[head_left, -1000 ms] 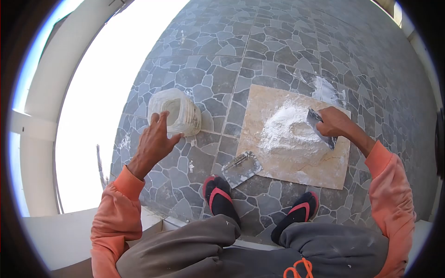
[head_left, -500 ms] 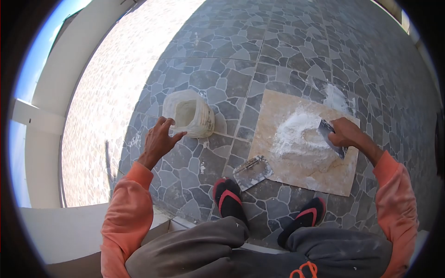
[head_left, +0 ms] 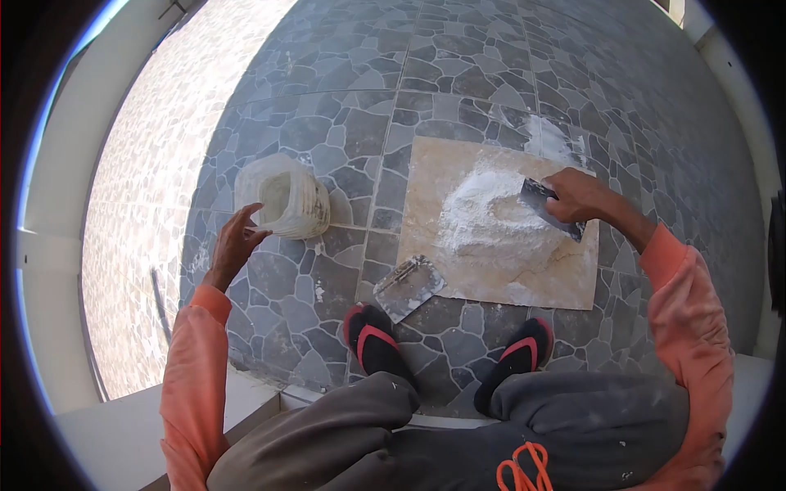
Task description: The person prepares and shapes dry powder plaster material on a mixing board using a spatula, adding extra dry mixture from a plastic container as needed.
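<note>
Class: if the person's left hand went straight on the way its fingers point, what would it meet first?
Most likely the white plastic container, just beyond the left hand; whether they touch is unclear.

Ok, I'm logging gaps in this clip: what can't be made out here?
Head view, the only one:
Scraper handle: hidden in the right hand gripping it.
Plastic container: contents unclear, its inside is pale and glare-washed.
Left hand: whether the fingertips touch the container's rim, too small to tell.
Trowel on the floor: details too small.
Floor corners: cut off by the round lens edge.
</note>
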Available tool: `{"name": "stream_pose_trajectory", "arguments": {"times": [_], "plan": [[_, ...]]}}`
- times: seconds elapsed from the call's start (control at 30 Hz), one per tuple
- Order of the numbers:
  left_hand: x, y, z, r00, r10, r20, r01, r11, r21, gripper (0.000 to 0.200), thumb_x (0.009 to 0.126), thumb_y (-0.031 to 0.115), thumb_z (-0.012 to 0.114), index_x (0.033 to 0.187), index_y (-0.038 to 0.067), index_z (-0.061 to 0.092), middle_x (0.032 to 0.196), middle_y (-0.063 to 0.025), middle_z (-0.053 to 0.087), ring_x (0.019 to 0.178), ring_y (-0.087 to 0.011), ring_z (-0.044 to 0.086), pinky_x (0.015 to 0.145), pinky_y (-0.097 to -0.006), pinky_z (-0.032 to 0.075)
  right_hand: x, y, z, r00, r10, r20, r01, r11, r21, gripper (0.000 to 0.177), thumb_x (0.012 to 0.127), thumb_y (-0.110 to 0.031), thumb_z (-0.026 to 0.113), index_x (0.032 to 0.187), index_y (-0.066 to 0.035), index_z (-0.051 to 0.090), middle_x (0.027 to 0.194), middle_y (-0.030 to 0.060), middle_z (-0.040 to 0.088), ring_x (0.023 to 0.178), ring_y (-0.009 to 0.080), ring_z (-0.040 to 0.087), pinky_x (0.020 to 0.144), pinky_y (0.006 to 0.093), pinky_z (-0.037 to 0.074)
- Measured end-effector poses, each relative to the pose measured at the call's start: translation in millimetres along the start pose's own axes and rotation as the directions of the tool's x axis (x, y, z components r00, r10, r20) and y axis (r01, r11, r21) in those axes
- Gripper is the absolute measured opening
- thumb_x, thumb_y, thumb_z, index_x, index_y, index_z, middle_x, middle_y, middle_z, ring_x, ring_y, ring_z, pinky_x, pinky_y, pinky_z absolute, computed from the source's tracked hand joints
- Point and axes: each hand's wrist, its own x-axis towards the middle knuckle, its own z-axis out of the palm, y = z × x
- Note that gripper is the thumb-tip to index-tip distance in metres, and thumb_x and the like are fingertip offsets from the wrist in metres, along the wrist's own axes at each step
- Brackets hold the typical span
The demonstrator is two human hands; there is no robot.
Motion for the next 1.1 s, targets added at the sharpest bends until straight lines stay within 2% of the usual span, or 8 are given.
{"name": "stream_pose_trajectory", "arguments": {"times": [0.1, 0.2, 0.3, 0.4, 0.63, 0.83, 1.0, 1.1], "plan": [[1.6, -20.5, -0.8, 0.971, 0.227, 0.080, -0.241, 0.931, 0.275, 0.019, 0.080, 0.013, 0.075, 0.095, 0.004, 0.066, 0.079, -0.0102, 0.058, 0.070, -0.0292, 0.062, 0.062, -0.0381, 0.052, 0.0, -2.3, 2.9, 0.998, -0.057, -0.010, 0.057, 0.998, -0.004, 0.030, 0.072, -0.016, 0.054, 0.090, 0.006, 0.064, 0.084, 0.0294, 0.064, 0.081, 0.0442, 0.063, 0.076, 0.0484, 0.049], [-3.6, -19.9, 4.4, 0.970, 0.235, 0.068, -0.244, 0.916, 0.317, 0.014, 0.082, 0.015, 0.073, 0.086, 0.003, 0.066, 0.077, -0.0120, 0.054, 0.068, -0.0326, 0.060, 0.060, -0.0412, 0.049, 0.7, -2.4, 2.5, 0.999, -0.046, 0.016, 0.046, 0.999, 0.005, 0.029, 0.071, -0.017, 0.054, 0.089, 0.005, 0.060, 0.084, 0.0289, 0.062, 0.082, 0.0449, 0.060, 0.074, 0.0493, 0.047], [-7.7, -14.3, 9.4, 0.951, 0.297, 0.083, -0.307, 0.884, 0.353, 0.014, 0.083, 0.016, 0.071, 0.087, 0.004, 0.066, 0.078, -0.0106, 0.056, 0.069, -0.0326, 0.062, 0.060, -0.0417, 0.050, 2.3, 2.1, 4.9, 0.999, -0.029, 0.023, 0.029, 1.000, -0.001, 0.029, 0.071, -0.017, 0.054, 0.091, 0.005, 0.060, 0.084, 0.0285, 0.062, 0.082, 0.0445, 0.060, 0.074, 0.0491, 0.048], [-6.3, -14.4, 6.3, 0.936, 0.345, 0.069, -0.347, 0.871, 0.347, 0.013, 0.083, 0.016, 0.071, 0.087, 0.004, 0.066, 0.078, -0.0096, 0.057, 0.069, -0.0319, 0.063, 0.060, -0.0412, 0.051, 1.4, 4.8, 3.8, 0.999, 0.033, 0.019, -0.034, 0.999, 0.022, 0.029, 0.071, -0.016, 0.054, 0.092, 0.004, 0.061, 0.085, 0.0279, 0.063, 0.082, 0.0441, 0.061, 0.074, 0.0487, 0.048], [-2.6, -1.8, -2.9, 0.901, 0.422, 0.103, -0.429, 0.831, 0.354, 0.012, 0.081, 0.013, 0.072, 0.087, 0.005, 0.066, 0.078, -0.0082, 0.057, 0.069, -0.0294, 0.063, 0.061, -0.0394, 0.052, 1.2, 17.3, 1.4, 0.999, 0.044, -0.003, -0.044, 0.998, 0.049, 0.030, 0.072, -0.016, 0.054, 0.094, 0.002, 0.062, 0.086, 0.0273, 0.064, 0.082, 0.0440, 0.061, 0.075, 0.0479, 0.048], [-6.2, 18.2, -7.8, 0.863, 0.452, 0.227, -0.506, 0.784, 0.360, 0.016, 0.078, 0.012, 0.073, 0.091, 0.005, 0.066, 0.079, -0.0075, 0.056, 0.070, -0.0271, 0.063, 0.063, -0.0394, 0.052, -0.3, 21.2, -0.7, 0.998, 0.022, -0.066, -0.015, 0.995, 0.098, 0.029, 0.071, -0.017, 0.054, 0.089, 0.005, 0.062, 0.084, 0.0288, 0.063, 0.082, 0.0457, 0.061, 0.075, 0.0491, 0.047], [-12.2, 40.9, -7.7, 0.820, 0.486, 0.301, -0.568, 0.756, 0.326, 0.016, 0.078, 0.011, 0.073, 0.091, 0.007, 0.064, 0.079, -0.0068, 0.055, 0.066, -0.0260, 0.062, 0.057, -0.0369, 0.052, -1.0, 25.0, 1.3, 0.998, 0.004, -0.055, 0.002, 0.994, 0.109, 0.029, 0.070, -0.016, 0.054, 0.088, 0.006, 0.061, 0.083, 0.0297, 0.062, 0.080, 0.0460, 0.060, 0.074, 0.0498, 0.047], [-12.6, 63.2, -11.1, 0.780, 0.515, 0.355, -0.616, 0.730, 0.294, 0.016, 0.078, 0.010, 0.072, 0.091, 0.007, 0.063, 0.077, -0.0064, 0.053, 0.065, -0.0252, 0.061, 0.055, -0.0363, 0.050, 1.2, 32.4, 4.4, 0.999, -0.002, -0.044, 0.006, 0.996, 0.083, 0.029, 0.071, -0.016, 0.052, 0.092, 0.003, 0.060, 0.083, 0.0281, 0.063, 0.078, 0.0429, 0.061, 0.072, 0.0475, 0.048]]}}
